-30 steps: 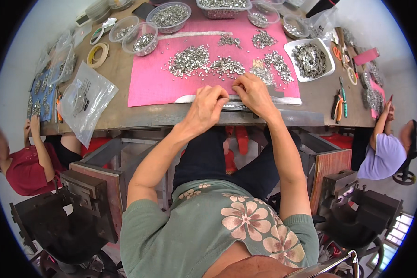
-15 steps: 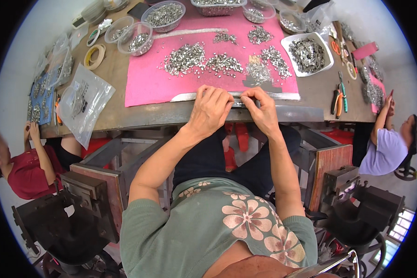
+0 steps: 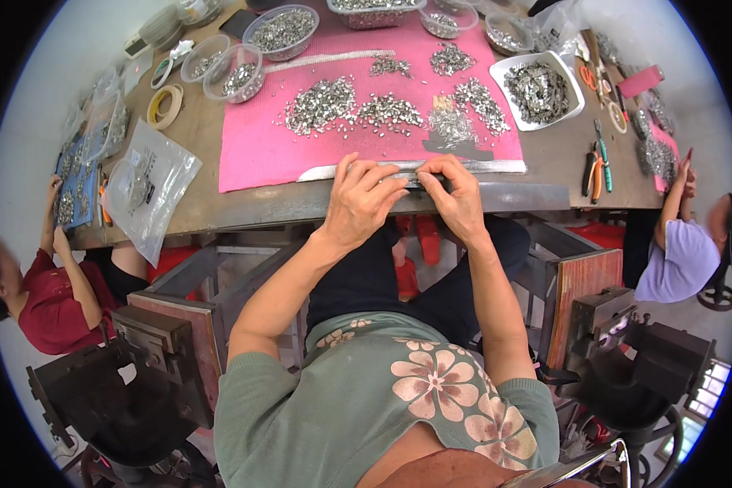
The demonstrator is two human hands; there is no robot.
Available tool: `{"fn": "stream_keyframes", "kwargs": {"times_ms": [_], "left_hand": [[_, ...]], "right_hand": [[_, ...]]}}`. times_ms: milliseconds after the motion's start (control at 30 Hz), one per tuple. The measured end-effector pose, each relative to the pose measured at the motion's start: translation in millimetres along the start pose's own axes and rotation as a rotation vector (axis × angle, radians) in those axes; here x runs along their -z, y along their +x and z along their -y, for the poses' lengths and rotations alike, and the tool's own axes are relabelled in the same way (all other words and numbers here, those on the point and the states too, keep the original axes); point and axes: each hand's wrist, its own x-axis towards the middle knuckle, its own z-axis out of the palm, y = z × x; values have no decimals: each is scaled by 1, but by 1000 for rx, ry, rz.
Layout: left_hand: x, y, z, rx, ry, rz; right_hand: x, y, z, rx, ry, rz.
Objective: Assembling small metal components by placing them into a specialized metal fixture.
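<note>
At the table's front edge my hands are close together over a small dark, shiny strip (image 3: pixel 416 180), mostly hidden by the fingers. My left hand (image 3: pixel 362 193) is closed, with thumb and fingertips pressed together at the strip's left end. On its other end my right hand (image 3: pixel 454 193) pinches with thumb and bent forefinger. Just beyond lies a pink mat (image 3: pixel 256 154) edged with a pale strip (image 3: pixel 496 166). Piles of small silvery metal pieces (image 3: pixel 321 106) rest on it, along with a heap of thin metal pins (image 3: pixel 451 126) on a grey patch.
A white tray (image 3: pixel 577 104) of metal pieces stands right, near pliers (image 3: pixel 597 175). Clear tubs (image 3: pixel 256 81), a tape roll (image 3: pixel 164 107) and a plastic bag (image 3: pixel 167 183) lie left. Co-workers sit at left (image 3: pixel 53 305) and right (image 3: pixel 681 259); black machines (image 3: pixel 122 382) flank me.
My hands stay at the table edge, the right fingers now bent more over the strip. The left co-worker's hands have moved apart. The whole view has shifted slightly.
</note>
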Motion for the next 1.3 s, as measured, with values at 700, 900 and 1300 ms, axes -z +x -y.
{"fn": "stream_keyframes", "kwargs": {"times_ms": [700,900,1300], "left_hand": [[38,36,87,286,240,-71],[44,0,54,282,92,-99],[30,-30,29,270,9,29]], "right_hand": [[-11,0,-1,363,-369,-63],[-5,-6,9,419,-507,-4],[43,-13,13,150,-351,74]]}}
